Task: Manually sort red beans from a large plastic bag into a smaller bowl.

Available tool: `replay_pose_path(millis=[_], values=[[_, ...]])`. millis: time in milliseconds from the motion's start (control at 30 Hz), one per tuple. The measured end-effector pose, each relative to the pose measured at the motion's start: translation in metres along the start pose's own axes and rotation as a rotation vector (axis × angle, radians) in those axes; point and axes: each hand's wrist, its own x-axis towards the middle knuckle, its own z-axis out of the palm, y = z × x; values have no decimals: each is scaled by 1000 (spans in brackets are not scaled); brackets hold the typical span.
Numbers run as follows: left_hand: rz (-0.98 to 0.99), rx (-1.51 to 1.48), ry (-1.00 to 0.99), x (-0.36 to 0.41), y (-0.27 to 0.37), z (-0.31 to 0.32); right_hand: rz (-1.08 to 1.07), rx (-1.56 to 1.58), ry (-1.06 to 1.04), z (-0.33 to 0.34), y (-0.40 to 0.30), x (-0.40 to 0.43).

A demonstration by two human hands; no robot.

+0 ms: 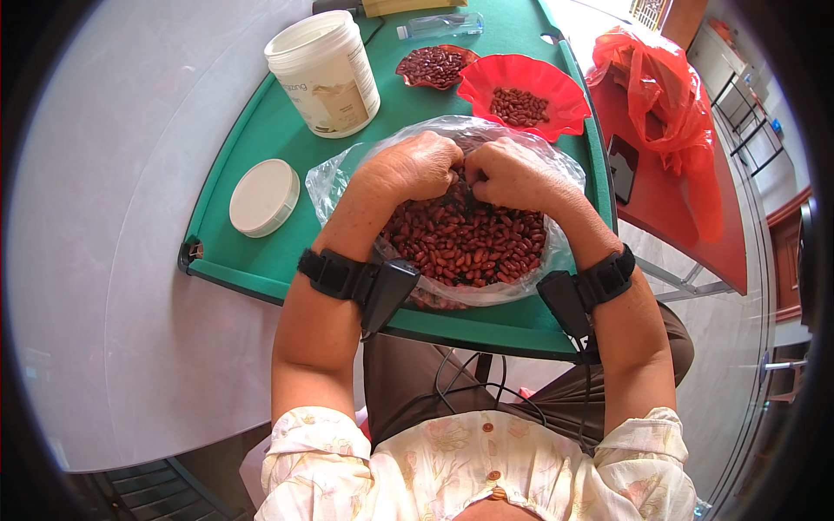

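Observation:
My left hand (423,166) and my right hand (508,172) hover nearly together over the far part of a clear plastic bag (339,182) spread wide on the table. Red kidney beans (466,244) fill it, with small dark bits among them. The fingers of both hands are curled inward, and whatever the fingertips may hold is hidden. Beyond the bag, a red scalloped plastic bowl (563,98) has some beans in its middle. A smaller red dish (470,55) beside it is heaped with beans.
A white plastic tub (326,84) stands open at the back left, its round lid (264,197) nearer me. Behind lies a clear bottle (443,26). The green felt table (313,257) has raised rims. A red side table (723,215) at right bears a phone (622,169) and a red plastic bag (658,98).

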Motion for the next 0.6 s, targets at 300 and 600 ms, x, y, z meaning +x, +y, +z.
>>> replay_pose_path(millis=[300, 600], values=[[7, -21, 5, 2, -4, 3, -14, 43, 32, 2, 3, 1], [-6, 0, 7, 1, -3, 2, -22, 69, 102, 3, 2, 0]])
